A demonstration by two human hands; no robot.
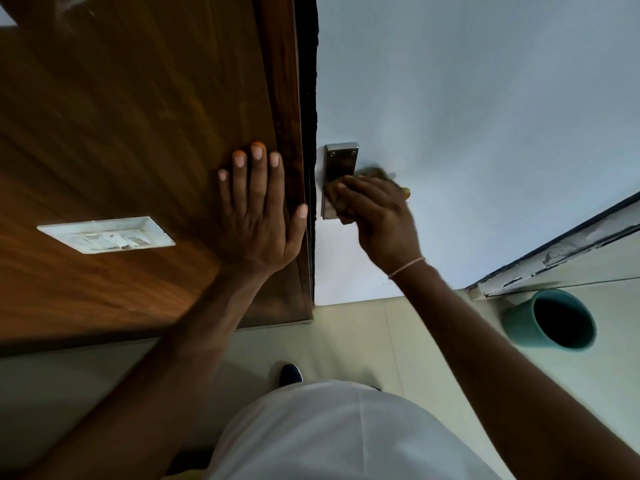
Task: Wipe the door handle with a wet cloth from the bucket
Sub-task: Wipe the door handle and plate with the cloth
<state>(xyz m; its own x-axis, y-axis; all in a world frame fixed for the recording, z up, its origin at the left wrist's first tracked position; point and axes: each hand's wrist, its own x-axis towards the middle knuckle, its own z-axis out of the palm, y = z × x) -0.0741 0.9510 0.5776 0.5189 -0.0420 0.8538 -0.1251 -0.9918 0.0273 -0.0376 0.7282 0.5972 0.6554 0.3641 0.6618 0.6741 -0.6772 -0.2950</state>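
Wood panel (121, 133): brown, fills the left side; a white switch plate (105, 234) is set in it.

Left hand (258, 216): flat on the panel near its right edge, fingers spread and pointing up, gripping nothing.

Door (467, 116): pale, right of the dark gap beside the panel.

Handle plate (341, 161): steel, mounted on the door just beside its left edge; long axis runs up and down the door. Two screws show at its upper end. Its lower half is hidden by the right hand, so the lever and the way it points cannot be told.

Right hand (377, 216): closed around a cloth (375, 173), pressed against the plate; blurred. A thin band sits on the wrist.

Cloth: brownish, bunched, showing above the knuckles and touching the plate.

Bucket (550, 318): teal, on the floor (398, 341) at the far right, well apart from the handle; interior dark.
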